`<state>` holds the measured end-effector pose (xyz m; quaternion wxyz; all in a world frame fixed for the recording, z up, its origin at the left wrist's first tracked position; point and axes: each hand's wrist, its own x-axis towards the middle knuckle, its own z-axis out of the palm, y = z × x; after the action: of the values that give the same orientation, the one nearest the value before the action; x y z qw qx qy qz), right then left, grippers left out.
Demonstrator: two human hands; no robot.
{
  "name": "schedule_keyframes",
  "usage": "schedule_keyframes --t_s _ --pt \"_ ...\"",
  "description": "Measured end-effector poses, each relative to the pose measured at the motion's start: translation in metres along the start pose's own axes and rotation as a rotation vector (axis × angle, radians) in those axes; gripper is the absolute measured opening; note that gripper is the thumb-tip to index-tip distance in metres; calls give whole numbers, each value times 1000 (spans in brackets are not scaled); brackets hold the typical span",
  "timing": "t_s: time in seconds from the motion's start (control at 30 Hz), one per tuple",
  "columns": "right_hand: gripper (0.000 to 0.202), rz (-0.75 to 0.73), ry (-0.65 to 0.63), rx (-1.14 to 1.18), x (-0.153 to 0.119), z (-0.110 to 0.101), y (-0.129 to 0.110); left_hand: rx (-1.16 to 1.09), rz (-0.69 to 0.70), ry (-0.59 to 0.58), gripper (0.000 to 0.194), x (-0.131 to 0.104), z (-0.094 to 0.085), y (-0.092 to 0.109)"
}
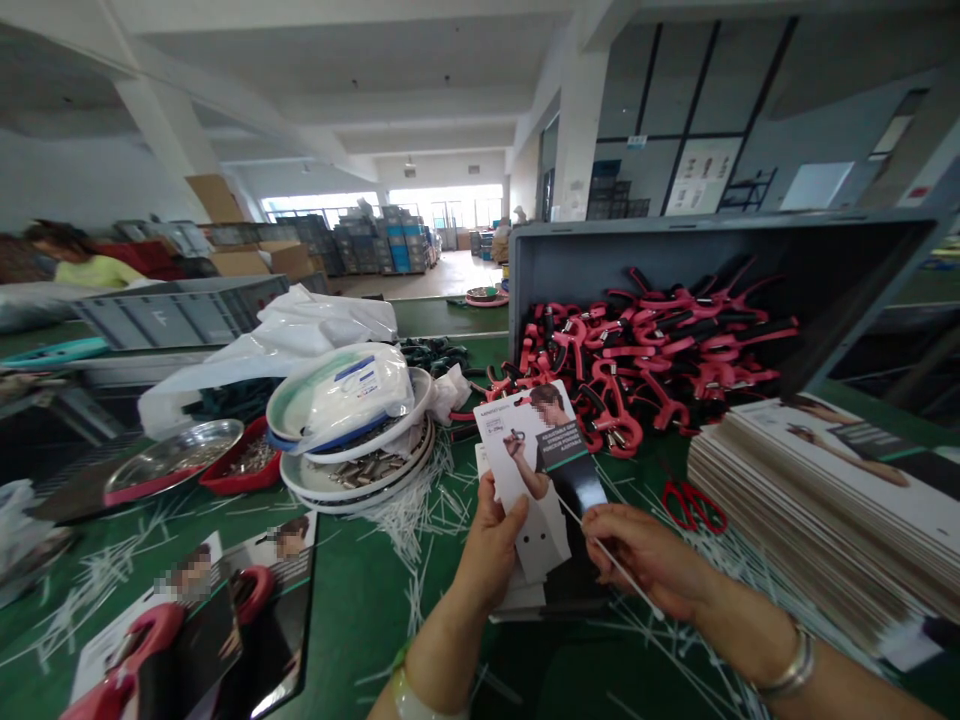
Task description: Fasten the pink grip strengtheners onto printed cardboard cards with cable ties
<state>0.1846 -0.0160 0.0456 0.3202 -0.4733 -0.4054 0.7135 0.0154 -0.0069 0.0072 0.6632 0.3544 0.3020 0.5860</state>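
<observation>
My left hand [491, 545] is closed on the left edge of a printed cardboard card [536, 450], held upright near the middle of the view. The card shows a picture of a person's arm and a dark panel with text. Another card shows behind it. My right hand [649, 555] pinches a thin white cable tie [619, 568] that runs across the card's right side. A tall stack of similar cards [817, 490] lies to the right, with red scissors [694, 505] beside it. Beyond the card, red and black hand grips [637, 350] are heaped in a tipped grey crate [712, 228].
Loose white ties [420, 520] are strewn over the green table [360, 610]. Carded grips [255, 600] lie front left. Stacked bowls [356, 470] with metal parts, a red tray [244, 462] and a steel dish [176, 455] stand left. A person [82, 262] sits far left.
</observation>
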Motion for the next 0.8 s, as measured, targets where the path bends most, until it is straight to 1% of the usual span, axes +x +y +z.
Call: schedule_keyframes --t_s 0.13,0.23,0.3,0.37,0.5,0.57,0.6,0.63,0.7,0.73,0.77,0.8 --pt "23 -13 17 24 -2 3 -9 10 -13 -12 49 -3 5 3" --pt "22 -61 30 18 3 5 -13 -27 -63 -51 52 -7 6 3" --pt "21 -85 14 -45 8 6 -13 -51 -105 -58 59 -9 7 2" --pt "21 -81 -2 -146 13 8 -13 -52 -131 -36 62 -10 7 -1" --pt "22 -52 -15 -294 18 10 -16 70 -122 1 57 -10 8 -4" --pt "22 -85 27 -409 18 4 -21 122 -153 30 49 -9 9 -3" --pt "22 -144 98 -477 18 -1 -25 114 -173 52 45 -8 9 -1" --pt "22 -225 200 -532 19 -8 -28 84 -193 67 43 -7 8 2" --pt "22 -368 397 -556 21 -24 -32 -11 -220 51 39 -7 7 8" --pt "23 -381 426 -524 24 -31 -32 -54 -227 26 38 -7 7 12" --pt "23 -354 384 -480 26 -36 -31 -83 -232 -9 36 -7 6 14" --pt "24 -312 296 -432 29 -39 -27 -100 -238 -48 33 -7 6 17"
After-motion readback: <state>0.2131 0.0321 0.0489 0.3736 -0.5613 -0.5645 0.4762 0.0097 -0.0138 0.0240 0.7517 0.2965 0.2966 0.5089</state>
